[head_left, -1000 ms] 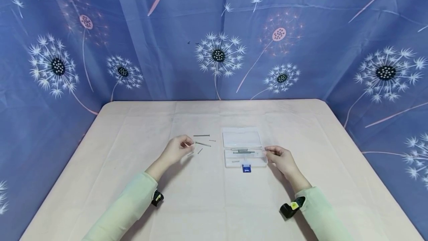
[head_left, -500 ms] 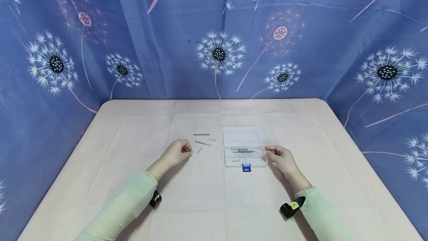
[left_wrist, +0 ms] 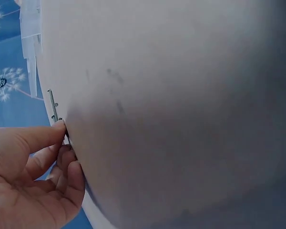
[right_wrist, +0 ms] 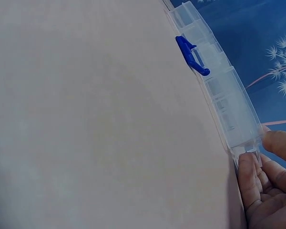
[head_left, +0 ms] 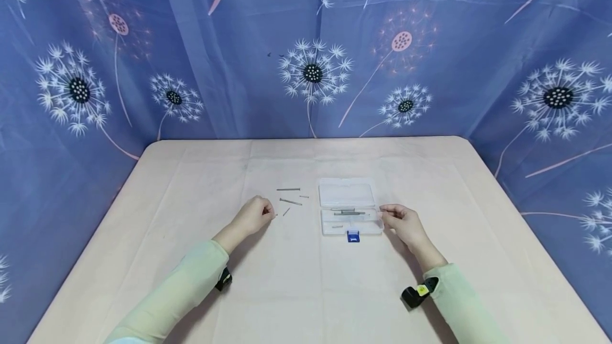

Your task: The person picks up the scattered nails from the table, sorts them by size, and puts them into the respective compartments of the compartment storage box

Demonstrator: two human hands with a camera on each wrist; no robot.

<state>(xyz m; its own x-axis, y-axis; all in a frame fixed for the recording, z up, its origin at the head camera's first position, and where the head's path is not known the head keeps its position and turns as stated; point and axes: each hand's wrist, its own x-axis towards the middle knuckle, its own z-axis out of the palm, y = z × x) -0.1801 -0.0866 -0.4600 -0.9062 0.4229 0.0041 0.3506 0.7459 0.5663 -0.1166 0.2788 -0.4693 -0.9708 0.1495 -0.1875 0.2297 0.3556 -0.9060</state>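
Left fingers (left_wrist: 62,128) pinched on a small nail (left_wrist: 65,138) — right fingers (right_wrist: 250,164) gripping the clear box (head_left: 350,209).

A second ago my left hand (head_left: 253,215) was open above the loose nails (head_left: 290,201); now it is clenched round one. The box lies at three o'clock on the table (head_left: 306,280), lid open — my right hand (head_left: 401,223) steadies it.

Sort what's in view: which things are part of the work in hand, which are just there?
In hand:
- left hand, pinching a small metal nail
- right hand, holding the end of the clear plastic box with blue latch
- long metal nails inside the box
- loose metal nails on the table

Just there:
- pale pink tablecloth
- blue dandelion-print curtain
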